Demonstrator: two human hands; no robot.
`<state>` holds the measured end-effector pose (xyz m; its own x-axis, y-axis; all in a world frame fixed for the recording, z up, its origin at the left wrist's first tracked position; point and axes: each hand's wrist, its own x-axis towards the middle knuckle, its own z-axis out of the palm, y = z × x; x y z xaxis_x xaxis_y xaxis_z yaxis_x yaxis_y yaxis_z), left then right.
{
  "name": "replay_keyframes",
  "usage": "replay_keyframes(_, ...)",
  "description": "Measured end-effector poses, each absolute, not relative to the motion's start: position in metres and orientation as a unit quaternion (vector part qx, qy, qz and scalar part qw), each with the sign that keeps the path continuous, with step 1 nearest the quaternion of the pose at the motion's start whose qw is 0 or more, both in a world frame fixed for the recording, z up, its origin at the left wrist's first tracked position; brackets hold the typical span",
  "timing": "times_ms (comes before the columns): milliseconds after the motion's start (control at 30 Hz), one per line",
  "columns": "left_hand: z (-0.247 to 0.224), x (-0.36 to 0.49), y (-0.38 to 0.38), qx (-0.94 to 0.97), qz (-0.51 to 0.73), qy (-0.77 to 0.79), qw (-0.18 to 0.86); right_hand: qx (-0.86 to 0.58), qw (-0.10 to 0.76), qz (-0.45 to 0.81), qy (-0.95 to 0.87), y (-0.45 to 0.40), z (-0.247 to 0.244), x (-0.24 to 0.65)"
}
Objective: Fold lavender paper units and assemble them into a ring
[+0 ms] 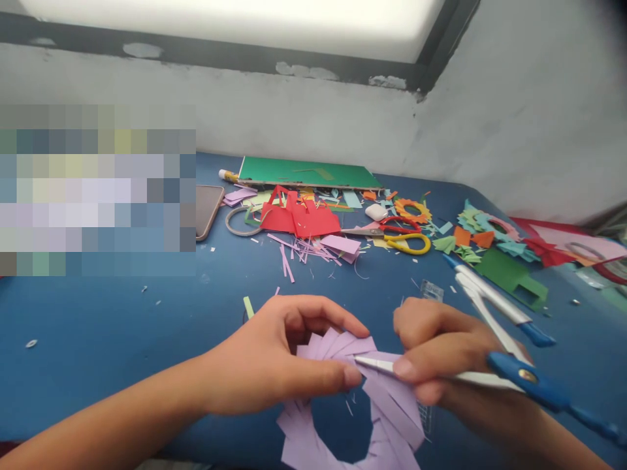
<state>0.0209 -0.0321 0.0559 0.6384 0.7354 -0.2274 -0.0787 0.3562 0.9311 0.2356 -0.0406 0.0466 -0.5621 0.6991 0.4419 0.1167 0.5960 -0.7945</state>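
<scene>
A ring of overlapping folded lilac paper (399, 408) is in front of me, its lower edge cut off by the picture. My left hand (289, 356) grips its upper left part, thumb on top and fingers behind. In my right hand (441, 346) is a white and blue drawing compass (482, 380), pinched near its pointed end. That point rests on or just above the paper folds, close to my left thumb tip. The compass's other leg, with a pen-like piece clamped in it, sticks out above my right hand. Some fingers of my right hand are hidden.
Behind my hands lie red paper pieces (316, 219), scissors (406, 243) with red and yellow handles, lilac scraps (340, 245) and a green board (308, 172). An orange ring (413, 211), a multicoloured ring (490, 225) and green paper (509, 277) lie right. A phone (209, 212) is left.
</scene>
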Motion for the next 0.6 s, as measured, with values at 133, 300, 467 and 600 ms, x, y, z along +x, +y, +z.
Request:
replay_keyframes(133,0.0586,0.0205,-0.0327,0.498,0.272,0.330,0.754,-0.233,0.392,0.356,-0.816,-0.0386,0.0440,0.2376)
replay_keyframes(300,0.0607,0.0208,-0.0327,0.492,0.272,0.336,0.756,-0.230,0.394,0.330,-0.827,-0.0394,0.0459,0.2364)
replay_keyframes(467,0.0585,0.0199,-0.0310,0.473,0.255,0.336,0.773,-0.222,0.406,0.293,-0.836,-0.0423,0.0503,0.2368)
replay_keyframes(600,0.0580,0.0189,-0.0302,0.479,0.255,0.340,0.768,-0.238,0.479,0.335,-0.776,-0.0450,0.0496,0.2351)
